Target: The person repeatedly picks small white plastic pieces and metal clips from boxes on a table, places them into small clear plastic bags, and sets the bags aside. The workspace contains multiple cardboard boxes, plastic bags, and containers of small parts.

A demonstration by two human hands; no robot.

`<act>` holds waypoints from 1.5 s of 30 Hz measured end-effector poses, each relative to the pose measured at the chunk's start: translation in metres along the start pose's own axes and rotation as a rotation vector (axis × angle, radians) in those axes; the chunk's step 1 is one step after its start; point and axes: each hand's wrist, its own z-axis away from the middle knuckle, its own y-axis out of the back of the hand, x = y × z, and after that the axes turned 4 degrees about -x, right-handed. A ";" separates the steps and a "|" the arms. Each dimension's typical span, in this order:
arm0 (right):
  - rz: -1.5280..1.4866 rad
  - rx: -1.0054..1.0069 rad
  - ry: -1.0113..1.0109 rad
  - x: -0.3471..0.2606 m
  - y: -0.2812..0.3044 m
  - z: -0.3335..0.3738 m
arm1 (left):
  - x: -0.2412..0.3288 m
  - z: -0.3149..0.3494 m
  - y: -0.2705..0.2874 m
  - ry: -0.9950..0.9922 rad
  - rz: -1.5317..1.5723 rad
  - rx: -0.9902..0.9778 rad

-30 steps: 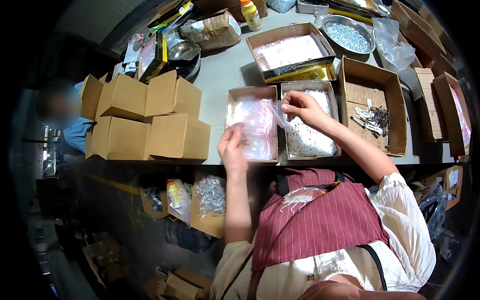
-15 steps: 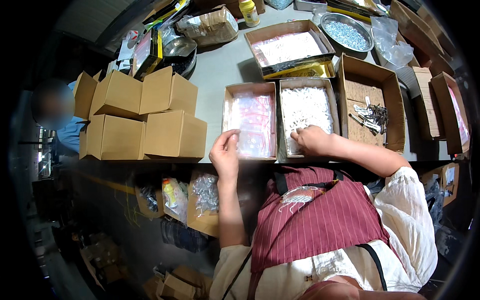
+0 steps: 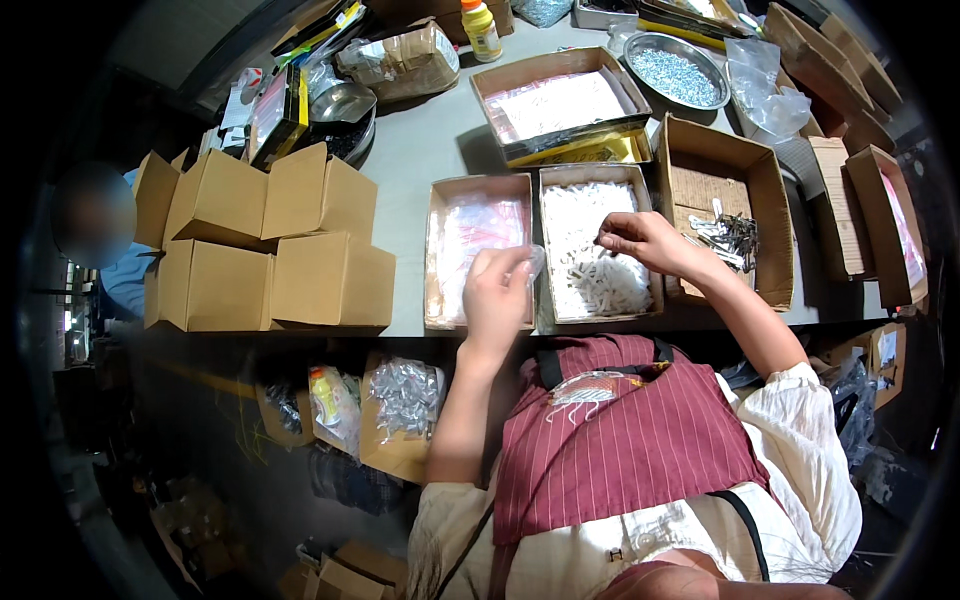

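Note:
My left hand point(image 3: 497, 292) is over a cardboard box point(image 3: 432, 262) of small clear bags with pinkish edges point(image 3: 470, 222). Its fingers are closed on a small clear plastic bag point(image 3: 538, 262) that sticks out to the right. Above the neighbouring box of small white pieces point(image 3: 590, 207) is my right hand point(image 3: 645, 240), thumb and fingers pinched together; whatever lies between them is too small to make out. To the right, another cardboard box point(image 3: 776, 190) holds loose metal clip-like parts point(image 3: 735, 240).
Several open brown cartons point(image 3: 330, 280) stand at left. Farther back are a box of bags and white slips point(image 3: 560, 105), a metal bowl of small bluish pieces point(image 3: 680, 78), a yellow bottle point(image 3: 482, 32) and a taped parcel point(image 3: 405, 62). A person in blue point(image 3: 125, 285) is at far left.
My left hand has moved right across the bag box and now has a small clear bag. My right hand has lifted away from the near part of the white pieces, farther back.

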 end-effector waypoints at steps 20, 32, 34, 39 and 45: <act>0.204 0.190 0.437 -0.028 0.041 0.045 | 0.040 -0.028 -0.070 -0.282 -0.011 -0.203; 0.261 0.142 0.372 -0.003 0.028 0.083 | 0.036 -0.029 -0.109 -0.279 -0.239 -0.325; 0.073 0.294 0.195 0.018 0.050 0.079 | 0.034 -0.028 -0.115 -0.215 -0.216 -0.323; 0.712 0.255 -0.287 0.123 0.079 0.077 | 0.022 -0.028 -0.115 -0.154 -0.161 -0.358; 0.539 0.325 -0.203 0.128 0.088 0.061 | 0.023 -0.029 -0.113 -0.029 -0.040 -0.383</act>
